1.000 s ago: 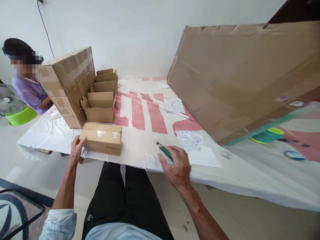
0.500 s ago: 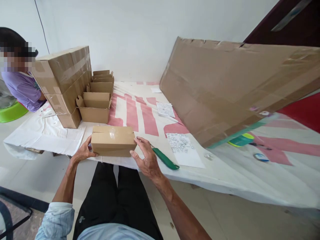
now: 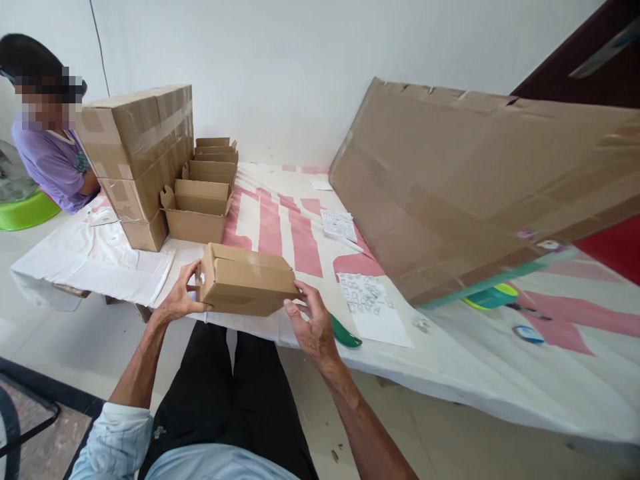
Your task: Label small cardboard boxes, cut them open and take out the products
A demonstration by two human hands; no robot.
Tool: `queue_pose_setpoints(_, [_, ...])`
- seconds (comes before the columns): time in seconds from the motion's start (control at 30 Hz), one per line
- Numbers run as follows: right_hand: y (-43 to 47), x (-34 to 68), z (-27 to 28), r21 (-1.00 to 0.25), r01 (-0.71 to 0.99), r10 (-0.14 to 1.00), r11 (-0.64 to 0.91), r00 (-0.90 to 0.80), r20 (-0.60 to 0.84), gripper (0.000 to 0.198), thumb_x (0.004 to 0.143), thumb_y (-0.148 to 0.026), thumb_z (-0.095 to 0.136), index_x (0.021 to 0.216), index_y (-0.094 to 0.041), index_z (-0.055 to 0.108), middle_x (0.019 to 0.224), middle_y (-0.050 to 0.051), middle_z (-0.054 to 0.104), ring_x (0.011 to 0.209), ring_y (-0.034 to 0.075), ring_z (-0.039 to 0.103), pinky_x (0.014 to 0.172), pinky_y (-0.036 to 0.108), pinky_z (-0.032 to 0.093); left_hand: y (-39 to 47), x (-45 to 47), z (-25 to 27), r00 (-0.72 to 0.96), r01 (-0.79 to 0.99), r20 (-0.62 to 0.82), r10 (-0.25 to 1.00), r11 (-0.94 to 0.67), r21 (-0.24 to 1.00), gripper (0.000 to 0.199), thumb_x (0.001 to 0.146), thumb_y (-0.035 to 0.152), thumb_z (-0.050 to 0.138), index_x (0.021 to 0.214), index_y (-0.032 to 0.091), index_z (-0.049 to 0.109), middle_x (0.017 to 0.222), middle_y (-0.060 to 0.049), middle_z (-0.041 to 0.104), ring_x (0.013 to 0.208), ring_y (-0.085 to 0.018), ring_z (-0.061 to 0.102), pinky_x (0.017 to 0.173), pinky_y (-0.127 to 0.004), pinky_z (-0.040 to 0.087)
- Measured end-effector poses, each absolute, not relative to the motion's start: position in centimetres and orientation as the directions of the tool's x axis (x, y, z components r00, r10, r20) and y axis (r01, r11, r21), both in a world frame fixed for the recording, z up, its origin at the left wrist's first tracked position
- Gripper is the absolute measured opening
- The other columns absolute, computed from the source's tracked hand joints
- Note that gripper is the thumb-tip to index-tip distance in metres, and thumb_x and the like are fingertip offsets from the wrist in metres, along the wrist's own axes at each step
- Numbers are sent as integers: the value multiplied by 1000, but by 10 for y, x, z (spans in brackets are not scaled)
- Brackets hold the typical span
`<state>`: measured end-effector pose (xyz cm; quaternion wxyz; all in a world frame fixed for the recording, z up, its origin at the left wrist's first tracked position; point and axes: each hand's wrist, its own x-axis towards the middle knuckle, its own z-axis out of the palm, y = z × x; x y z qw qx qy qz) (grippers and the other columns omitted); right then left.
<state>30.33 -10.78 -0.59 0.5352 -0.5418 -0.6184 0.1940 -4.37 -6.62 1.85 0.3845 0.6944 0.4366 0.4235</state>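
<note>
A closed brown cardboard box (image 3: 253, 281) is held between my two hands over the table's front edge, its length running left to right and its left end turned slightly towards me. My left hand (image 3: 181, 293) grips the left end, thumb low and fingers around the end face. At the right end, my right hand (image 3: 316, 320) has its fingertips on the box, with the thumb near the lower corner. Just behind the right hand lies a green curved handle-like object (image 3: 345, 333), partly covered by that hand.
Taped boxes (image 3: 145, 147) are stacked at left, beside a row of open boxes (image 3: 197, 210). A large cardboard sheet (image 3: 465, 180) leans at right. Printed sheets (image 3: 373, 307), a tape roll (image 3: 529, 335) and a teal-and-yellow item (image 3: 490, 297) lie on the table. A person in purple (image 3: 50, 157) is at far left.
The box has turned, showing more of its left end, and moved right with both hands. The view has shifted slightly. More of the green object is now covered by my right hand.
</note>
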Motion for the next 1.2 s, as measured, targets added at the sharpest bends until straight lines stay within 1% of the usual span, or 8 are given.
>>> queue_pose_setpoints(0.27, [-105, 316, -18, -926, 321, 911, 197, 289, 294, 62, 93, -62, 69, 137, -19, 67, 122, 17, 78, 106, 31, 75, 89, 48, 66, -75, -17, 42, 265, 316, 380, 886, -452, 834, 114, 67, 47, 102, 165, 28, 47, 158, -17, 48, 147, -43, 48, 112, -54, 57])
queue_pose_setpoints(0.43, [-103, 318, -12, -892, 387, 904, 233, 252, 345, 54, 97, -61, 64, 131, -19, 71, 123, 16, 78, 109, 31, 74, 91, 48, 65, -83, -11, 57, 241, 388, 421, 874, -485, 784, 106, 69, 44, 100, 160, 27, 50, 154, -16, 50, 142, -41, 51, 111, -54, 57])
queue_pose_setpoints(0.57, [-100, 314, 35, -711, 577, 757, 402, 227, 612, 40, 102, -52, 61, 122, -21, 75, 125, 15, 75, 118, 33, 70, 100, 55, 61, -90, -3, 68, 239, 447, 428, 872, -490, 748, 107, 66, 43, 100, 159, 26, 50, 152, -16, 48, 143, -41, 50, 116, -60, 53])
queue_pose_setpoints(0.63, [-99, 304, 71, -553, 648, 661, 525, 99, 744, 28, 103, -43, 64, 118, -24, 76, 120, 13, 75, 118, 33, 69, 104, 57, 58, -93, 4, 73, 244, 474, 431, 869, -494, 729, 107, 66, 42, 100, 158, 24, 50, 151, -17, 47, 143, -41, 50, 119, -61, 50])
queue_pose_setpoints(0.7, [-98, 291, 107, -393, 654, 594, 646, -108, 797, 18, 103, -32, 66, 115, -26, 77, 116, 11, 76, 114, 32, 69, 103, 56, 57, -96, 11, 77, 242, 496, 436, 867, -497, 712, 107, 65, 42, 100, 158, 24, 50, 150, -17, 47, 143, -41, 50, 122, -62, 48])
queue_pose_setpoints(0.8, [-94, 271, 146, -210, 619, 516, 757, -369, 773, 20, 104, -19, 60, 108, -26, 78, 111, 10, 76, 110, 30, 67, 100, 51, 56, -100, 22, 82, 223, 519, 447, 866, -494, 697, 111, 62, 40, 101, 159, 24, 50, 149, -16, 47, 142, -41, 51, 122, -62, 48])
queue_pose_setpoints(0.93, [-84, 260, 166, -33, 621, 493, 783, -588, 641, 22, 106, -16, 56, 101, -22, 76, 106, 11, 74, 104, 29, 62, 96, 47, 54, -106, 34, 88, 225, 538, 465, 856, -507, 673, 109, 63, 31, 98, 160, 23, 48, 150, -17, 46, 141, -41, 51, 121, -60, 49])
queue_pose_setpoints(1.2, [-77, 264, 179, 115, 627, 525, 771, -727, 443, 19, 104, -15, 60, 97, -21, 77, 107, 11, 71, 108, 29, 57, 97, 44, 47, -113, 47, 95, 226, 560, 481, 847, -517, 647, 106, 63, 25, 93, 158, 23, 48, 148, -17, 47, 140, -41, 51, 120, -60, 49])
